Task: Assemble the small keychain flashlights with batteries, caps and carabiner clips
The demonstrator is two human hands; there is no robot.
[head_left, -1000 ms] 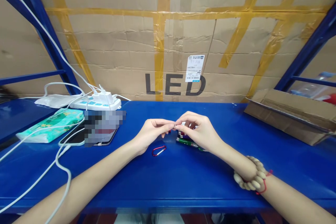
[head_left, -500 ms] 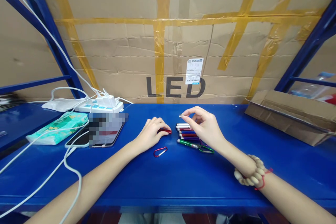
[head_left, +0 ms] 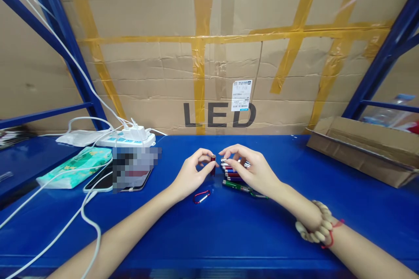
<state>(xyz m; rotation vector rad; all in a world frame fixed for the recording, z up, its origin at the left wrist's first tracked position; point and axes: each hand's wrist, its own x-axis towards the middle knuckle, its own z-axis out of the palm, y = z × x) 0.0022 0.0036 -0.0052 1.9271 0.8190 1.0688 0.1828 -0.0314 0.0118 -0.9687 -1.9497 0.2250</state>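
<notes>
My left hand (head_left: 194, 174) pinches a short red tube (head_left: 213, 165), held upright just above the blue table. To its right, my right hand (head_left: 253, 168) has a small silver piece (head_left: 223, 160) between thumb and fingertips, close to the tube but apart from it. Under and beside my right hand lie several pen-like tubes (head_left: 233, 174), partly hidden. In front of them rests a green tube (head_left: 236, 186) with a green clip at its right end. A red carabiner (head_left: 201, 197) lies on the table below my left hand.
Phones (head_left: 98, 178), a green tissue pack (head_left: 77, 168) and a white power strip (head_left: 113, 139) with trailing cables occupy the left side. An open cardboard box (head_left: 360, 148) stands at the right. A large cardboard sheet (head_left: 157, 78) rises behind the blue table (head_left: 209, 235).
My left hand has brought the red tube from lying flat to upright. My right hand has moved slightly left, closer to the tube. The camera view has tilted up a little.
</notes>
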